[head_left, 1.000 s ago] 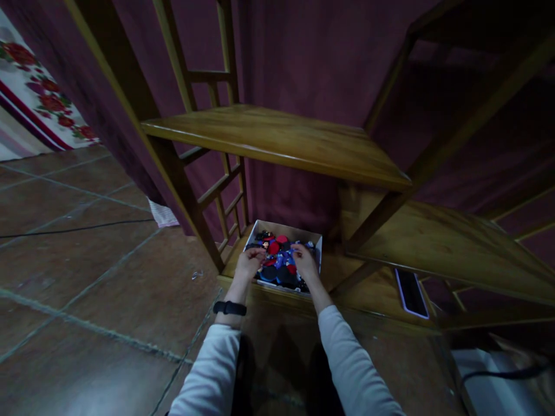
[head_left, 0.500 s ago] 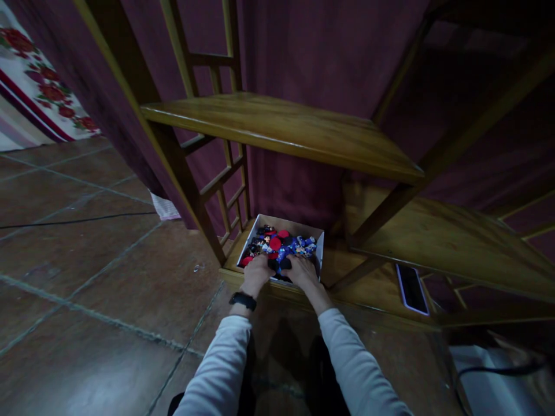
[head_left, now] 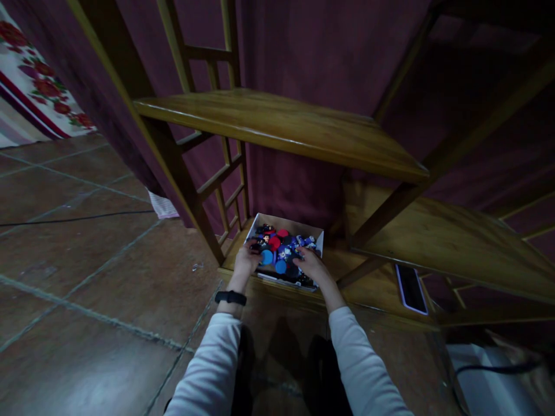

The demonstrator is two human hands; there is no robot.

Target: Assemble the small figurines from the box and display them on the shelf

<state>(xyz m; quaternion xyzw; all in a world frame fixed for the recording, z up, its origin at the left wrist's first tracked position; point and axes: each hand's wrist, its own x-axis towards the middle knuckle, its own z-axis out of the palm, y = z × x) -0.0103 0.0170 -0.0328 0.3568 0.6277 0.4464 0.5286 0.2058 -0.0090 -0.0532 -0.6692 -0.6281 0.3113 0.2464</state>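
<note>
One shallow open box (head_left: 291, 224) sits near the middle of the head view, on the lower shelf (head_left: 340, 267) of a wooden stand, and it is filled with a jumble of small figures (head_left: 266, 237), red discs (head_left: 274, 242) and blue discs (head_left: 280, 267). The left hand (head_left: 247, 259) is over the left side of the box, fingers bent inward beside a blue disc; the right hand (head_left: 313, 264) is over the right side, its thumb and fingers a narrow gap apart above the pieces. In this dim light I cannot tell whether either hand grips anything.

The step in hand looks like sorting or arranging the pieces inside the box. From here, a good move would call for light fingertips on one piece at a time, since the pile is loose and neighbours could shift or tip.

The lower shelf carries the box towards its left end and a phone (head_left: 411, 289) well to the right. An upper shelf (head_left: 281, 124) spans above, with a dark red curtain (head_left: 303, 58) on the far side. On the left, the tiled floor (head_left: 87, 277) has a thin black cable (head_left: 73, 219) across it, and a floral cloth (head_left: 43, 86) hangs at the far left.
</note>
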